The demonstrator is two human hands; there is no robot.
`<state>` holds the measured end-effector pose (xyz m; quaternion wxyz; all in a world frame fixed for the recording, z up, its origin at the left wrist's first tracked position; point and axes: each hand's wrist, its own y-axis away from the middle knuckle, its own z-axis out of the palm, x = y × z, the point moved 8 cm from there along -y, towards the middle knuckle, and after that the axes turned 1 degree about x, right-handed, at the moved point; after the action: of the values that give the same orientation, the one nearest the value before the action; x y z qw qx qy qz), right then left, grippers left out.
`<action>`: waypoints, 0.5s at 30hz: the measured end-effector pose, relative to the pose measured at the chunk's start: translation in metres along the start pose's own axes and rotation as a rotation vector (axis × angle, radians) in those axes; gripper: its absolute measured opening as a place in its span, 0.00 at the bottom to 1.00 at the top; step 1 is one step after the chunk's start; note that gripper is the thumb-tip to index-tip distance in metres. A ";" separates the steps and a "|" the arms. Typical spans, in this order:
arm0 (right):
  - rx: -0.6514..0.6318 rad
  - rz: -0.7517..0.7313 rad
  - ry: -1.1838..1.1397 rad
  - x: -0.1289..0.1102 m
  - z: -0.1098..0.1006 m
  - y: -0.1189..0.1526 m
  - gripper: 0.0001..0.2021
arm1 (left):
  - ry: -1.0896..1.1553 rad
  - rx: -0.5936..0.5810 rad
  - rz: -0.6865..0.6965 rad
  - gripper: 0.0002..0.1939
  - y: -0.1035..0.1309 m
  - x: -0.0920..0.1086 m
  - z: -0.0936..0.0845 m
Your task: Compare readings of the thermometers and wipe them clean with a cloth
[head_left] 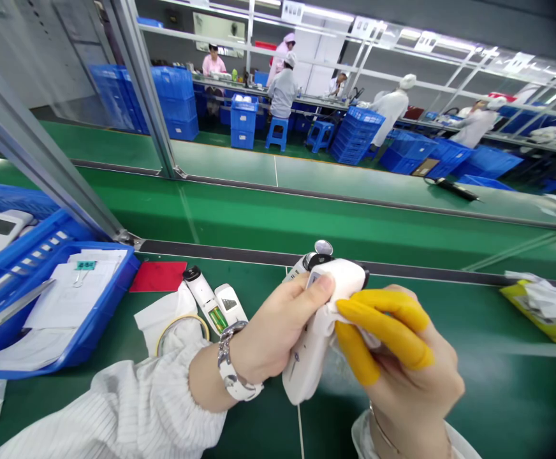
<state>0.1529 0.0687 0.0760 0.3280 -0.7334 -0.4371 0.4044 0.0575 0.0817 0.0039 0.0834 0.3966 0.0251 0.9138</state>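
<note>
My left hand (282, 325) is closed around a white handheld thermometer-like device (307, 373), its thumb pressed near the head. The device is tilted, with its head up and its handle toward me. Yellow finger cots cover several fingers of my right hand (402, 350). Those fingers pinch a white wipe (328, 319) against the device's side, just below the head. Most of the wipe is hidden by the fingers. Behind the held device stands a small bottle (301, 266) with a dark neck and a round, raised lid.
Left of my hands lie a white device with green batteries showing (206, 296), a tape roll (206, 325) and a red card (158, 276). A blue tray (129, 268) holds papers; yellow packaging (536, 312) lies at right. A metal post (139, 83) rises at left. Co-workers sit and stand beyond.
</note>
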 end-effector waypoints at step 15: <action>-0.076 -0.003 0.037 -0.005 -0.001 -0.008 0.12 | -0.064 0.027 0.010 0.22 -0.003 0.001 -0.002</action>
<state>0.1497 0.0674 0.0846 0.3084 -0.7521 -0.4470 0.3734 0.0557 0.0847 0.0026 0.0743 0.4267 0.0326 0.9007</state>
